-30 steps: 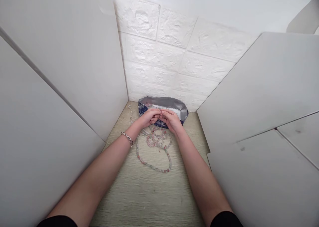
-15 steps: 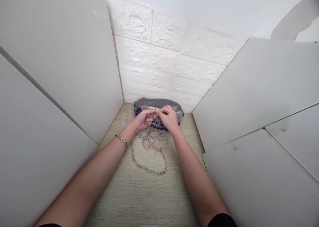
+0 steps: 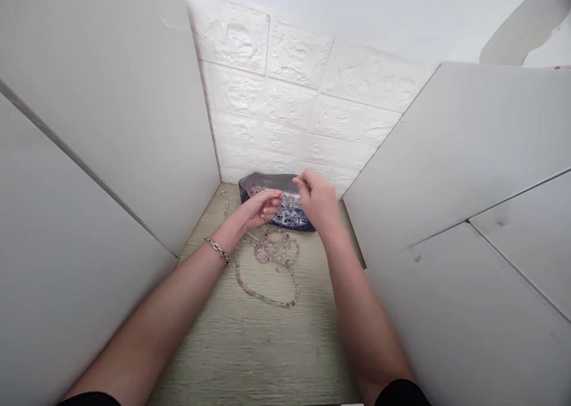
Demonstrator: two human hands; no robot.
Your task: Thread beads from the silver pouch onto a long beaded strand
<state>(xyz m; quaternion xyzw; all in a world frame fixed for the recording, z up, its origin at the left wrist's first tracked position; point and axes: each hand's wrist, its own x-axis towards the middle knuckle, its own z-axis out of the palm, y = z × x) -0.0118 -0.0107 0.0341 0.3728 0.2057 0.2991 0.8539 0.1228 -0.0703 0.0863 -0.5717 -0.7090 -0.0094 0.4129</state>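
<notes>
on the pale wood-grain surface [image 3: 250,352], a long strand of beads [image 3: 266,299] lies looped and piled. just beyond, the left hand [image 3: 261,208] is curled, though whether it pinches anything i cannot tell. the right hand [image 3: 316,201] has lifted away, too blurred to read its grip, above a blue and silver pouch [image 3: 294,219] by the brick-patterned wall [image 3: 285,109].

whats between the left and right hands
In the head view, pale beads and the blue-and-white patterned bag show between the left hand and right hand.
</notes>
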